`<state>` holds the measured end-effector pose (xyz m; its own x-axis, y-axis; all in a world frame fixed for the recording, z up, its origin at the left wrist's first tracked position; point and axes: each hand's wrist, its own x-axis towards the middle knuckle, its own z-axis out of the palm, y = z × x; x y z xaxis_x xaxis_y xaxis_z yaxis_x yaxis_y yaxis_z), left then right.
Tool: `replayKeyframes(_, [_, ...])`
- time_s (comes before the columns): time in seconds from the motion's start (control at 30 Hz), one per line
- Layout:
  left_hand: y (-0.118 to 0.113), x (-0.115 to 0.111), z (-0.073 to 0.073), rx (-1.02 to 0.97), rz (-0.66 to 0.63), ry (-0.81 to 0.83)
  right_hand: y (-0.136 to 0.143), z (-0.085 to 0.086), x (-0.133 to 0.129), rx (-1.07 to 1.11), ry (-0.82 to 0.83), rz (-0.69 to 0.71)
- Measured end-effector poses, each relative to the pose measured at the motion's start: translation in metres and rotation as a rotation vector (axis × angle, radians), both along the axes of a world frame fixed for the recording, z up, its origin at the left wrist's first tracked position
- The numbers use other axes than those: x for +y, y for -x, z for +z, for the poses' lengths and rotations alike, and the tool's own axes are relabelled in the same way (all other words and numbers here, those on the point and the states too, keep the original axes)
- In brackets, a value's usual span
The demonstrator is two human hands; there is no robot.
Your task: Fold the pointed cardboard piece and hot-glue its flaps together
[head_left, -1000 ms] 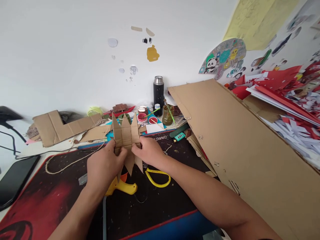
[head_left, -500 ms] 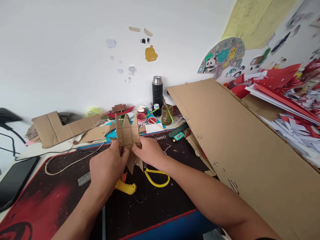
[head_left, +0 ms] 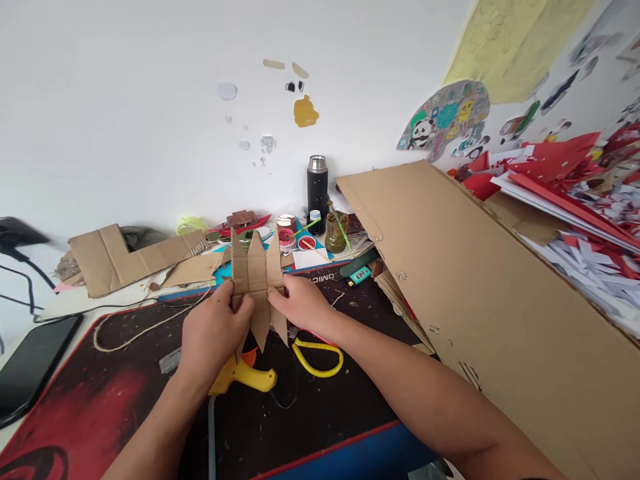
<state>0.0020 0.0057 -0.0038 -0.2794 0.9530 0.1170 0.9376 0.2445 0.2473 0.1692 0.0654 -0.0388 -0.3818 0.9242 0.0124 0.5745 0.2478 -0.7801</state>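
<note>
A creased piece of corrugated cardboard point(head_left: 257, 273) with pointed tips at top and bottom stands upright between my hands. My left hand point(head_left: 216, 328) pinches its left side, thumb on the near face. On the right side, my right hand point(head_left: 304, 301) grips it with the thumb pressed on the near face; the other fingers are mostly hidden behind. Below the cardboard lies a yellow glue gun point(head_left: 255, 379) with an orange trigger, partly covered by my left hand. Yellow-handled scissors point(head_left: 320, 372) rest just under my right wrist, their blades hidden.
A large cardboard sheet point(head_left: 475, 267) leans over the right side. Paint pots point(head_left: 306, 243), a murky jar point(head_left: 336, 233) and a black flask point(head_left: 317, 190) stand at the back. Cardboard scraps point(head_left: 105, 263), twine point(head_left: 125, 348) and a phone point(head_left: 37, 367) lie left.
My left thumb has shifted lower and left on the cardboard, uncovering more of its middle panel. The panels look a little flatter. The whole view has shifted slightly.
</note>
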Motion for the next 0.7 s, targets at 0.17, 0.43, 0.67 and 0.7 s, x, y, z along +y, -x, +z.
replayKeyframes(0.17, [0.014, -0.001, 0.003, -0.852, -0.058, -0.115, -0.003, -0.001, 0.004, 0.568, 0.22, 0.163])
replayKeyframes(0.43, [0.005, -0.005, 0.005, -1.489, 0.108, -0.051, -0.007, 0.01, 0.008, 0.925, 0.514, 0.163])
replayKeyframes(0.67, [-0.003, -0.006, -0.006, -1.499, -0.137, 0.073, -0.006, 0.012, 0.004, 1.071, 0.526, 0.166])
replayKeyframes(0.7, [-0.005, -0.007, -0.007, -1.496, -0.14, 0.072, -0.005, 0.012, 0.004, 1.083, 0.551, 0.17])
